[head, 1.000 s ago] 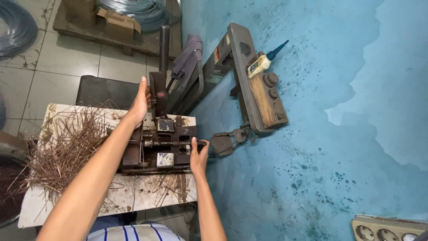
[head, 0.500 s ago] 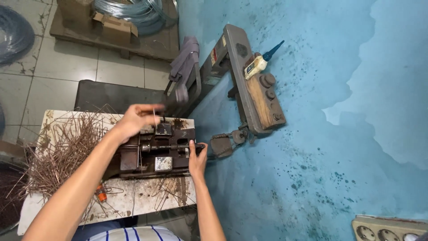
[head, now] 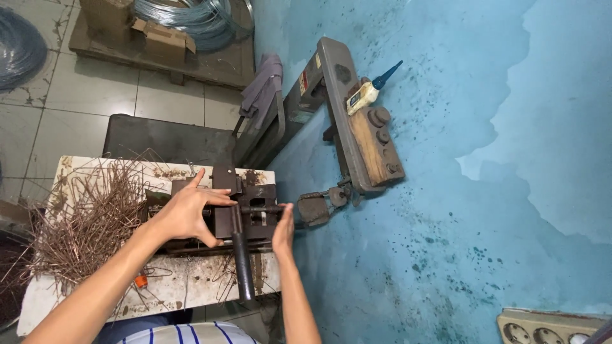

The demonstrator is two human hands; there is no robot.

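A dark metal bending machine (head: 255, 213) stands on a worn white table (head: 191, 290). Its thick black lever (head: 241, 258) lies down, pointing toward me. My left hand (head: 188, 213) rests on the machine's left part beside the lever's pivot, fingers spread, with nothing clearly held. My right hand (head: 282, 230) lies flat against the machine's right end, fingertips at a short horizontal rod (head: 261, 209); its thumb side is hidden. A heap of bent rusty wire pieces (head: 89, 216) lies to the left of the machine.
A blue stained wall (head: 478, 140) runs along the right, with a metal bracket, a wooden board (head: 370, 137) and a small bottle (head: 363, 95) on it. A grey cloth (head: 261, 79) hangs behind. Wire coils (head: 191, 19) and a cardboard box (head: 162, 41) sit on the floor. Sockets (head: 548, 326) at bottom right.
My left hand swung the lever from pointing away over to pointing toward me, then let go and settled on the machine. My right hand stayed at the machine's right end.
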